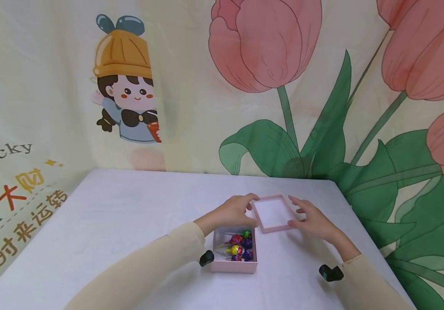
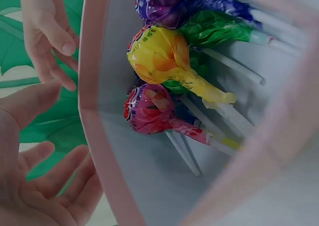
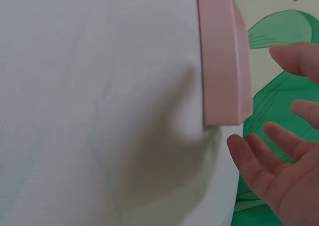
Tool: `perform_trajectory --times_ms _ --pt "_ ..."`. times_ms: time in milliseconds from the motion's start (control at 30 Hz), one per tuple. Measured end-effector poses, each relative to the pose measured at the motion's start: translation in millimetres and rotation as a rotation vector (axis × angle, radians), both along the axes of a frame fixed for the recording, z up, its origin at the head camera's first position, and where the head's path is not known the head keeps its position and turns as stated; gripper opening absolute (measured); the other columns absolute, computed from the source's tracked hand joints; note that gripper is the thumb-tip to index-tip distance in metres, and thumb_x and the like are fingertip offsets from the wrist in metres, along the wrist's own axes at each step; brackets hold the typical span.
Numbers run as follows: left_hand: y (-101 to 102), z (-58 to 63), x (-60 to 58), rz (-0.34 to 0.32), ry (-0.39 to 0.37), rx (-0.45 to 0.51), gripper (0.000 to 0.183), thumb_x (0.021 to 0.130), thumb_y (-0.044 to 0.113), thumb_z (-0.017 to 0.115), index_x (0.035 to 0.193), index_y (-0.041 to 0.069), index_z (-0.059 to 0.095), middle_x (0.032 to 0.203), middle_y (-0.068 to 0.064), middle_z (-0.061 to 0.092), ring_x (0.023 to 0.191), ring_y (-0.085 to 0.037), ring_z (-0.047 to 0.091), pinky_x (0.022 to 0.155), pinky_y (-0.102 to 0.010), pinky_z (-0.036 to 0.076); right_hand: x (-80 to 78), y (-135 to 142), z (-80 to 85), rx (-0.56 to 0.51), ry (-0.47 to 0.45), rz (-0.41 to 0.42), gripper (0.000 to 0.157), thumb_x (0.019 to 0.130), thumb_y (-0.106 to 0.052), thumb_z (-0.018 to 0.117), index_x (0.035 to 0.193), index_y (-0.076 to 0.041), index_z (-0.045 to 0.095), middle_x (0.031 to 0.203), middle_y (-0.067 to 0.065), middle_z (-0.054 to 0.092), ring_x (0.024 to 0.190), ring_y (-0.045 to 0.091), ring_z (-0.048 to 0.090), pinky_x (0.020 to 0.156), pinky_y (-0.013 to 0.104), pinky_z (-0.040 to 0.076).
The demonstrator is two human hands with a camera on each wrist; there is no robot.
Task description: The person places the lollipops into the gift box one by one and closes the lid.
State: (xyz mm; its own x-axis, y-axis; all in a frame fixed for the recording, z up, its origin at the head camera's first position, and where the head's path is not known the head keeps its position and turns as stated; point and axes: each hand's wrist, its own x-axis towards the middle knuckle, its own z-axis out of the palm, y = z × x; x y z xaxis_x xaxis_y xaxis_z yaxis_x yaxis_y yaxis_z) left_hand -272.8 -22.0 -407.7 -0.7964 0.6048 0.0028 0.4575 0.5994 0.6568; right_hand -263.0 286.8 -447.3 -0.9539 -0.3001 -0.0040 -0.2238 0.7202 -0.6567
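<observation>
A pink open box (image 1: pixel 234 267) stands on the table, holding several wrapped lollipops. Among them the left wrist view shows a yellow lollipop (image 2: pixel 157 56), a red one (image 2: pixel 149 109) and a purple one (image 2: pixel 162 7), with white sticks. Behind the box lies its shallow pink lid (image 1: pixel 276 229), white inside. My left hand (image 1: pixel 234 211) is at the lid's left side, fingers loosely bent; whether it touches the lid I cannot tell. On the lid's right side is my right hand (image 1: pixel 312 218), its fingers spread, apart from the lid's pink wall (image 3: pixel 219 61) in the right wrist view.
A white-covered table (image 1: pixel 129 206) carries the box and lid. Behind it hangs a cloth (image 1: pixel 191 86) printed with tulips and a cartoon figure. Dark wrist devices (image 1: pixel 331 273) are worn at both sleeves, the left one close to the box's side.
</observation>
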Motion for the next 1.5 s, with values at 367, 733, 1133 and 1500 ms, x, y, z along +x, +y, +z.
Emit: perform_trajectory --times_ms 367,733,1133,1500 --pt "15 -7.2 -6.5 0.02 -0.133 -0.049 0.079 0.089 0.026 0.083 0.158 0.013 0.045 0.126 -0.014 0.072 0.119 -0.029 0.064 0.103 -0.046 0.052 -7.1 6 -15.8 -0.023 -0.141 -0.017 0.096 0.097 -0.037 0.078 0.168 -0.006 0.022 0.159 0.03 0.042 0.139 0.049 0.051 0.109 0.061 0.049" --pt "21 -14.1 -11.8 0.045 -0.227 -0.05 0.087 0.089 0.029 0.085 0.161 0.013 0.039 0.109 -0.002 0.078 0.12 -0.024 0.067 0.117 -0.048 0.042 -6.7 -4 -16.9 -0.073 -0.219 -0.046 0.092 0.099 -0.034 0.076 0.169 -0.009 0.022 0.157 0.029 0.045 0.136 0.045 0.055 0.102 0.052 0.057" --pt "21 -14.2 -14.4 0.099 -0.178 0.01 0.093 0.086 0.023 0.087 0.163 0.011 0.036 0.101 -0.003 0.074 0.099 -0.017 0.069 0.106 -0.042 0.051 -8.5 -13 -12.1 -0.076 -0.176 -0.069 0.087 0.102 -0.032 0.073 0.169 -0.009 0.022 0.157 0.027 0.046 0.136 0.045 0.055 0.108 0.056 0.052" --pt "-2 -10.3 -20.5 0.174 -0.152 0.124 0.094 0.088 0.023 0.086 0.165 0.018 0.033 0.134 -0.017 0.069 0.119 -0.029 0.067 0.108 -0.049 0.05 -10.9 -33 5.3 -0.155 -0.075 -0.08 0.083 0.103 -0.026 0.07 0.169 -0.009 0.022 0.155 0.027 0.047 0.124 0.042 0.064 0.098 0.05 0.059"
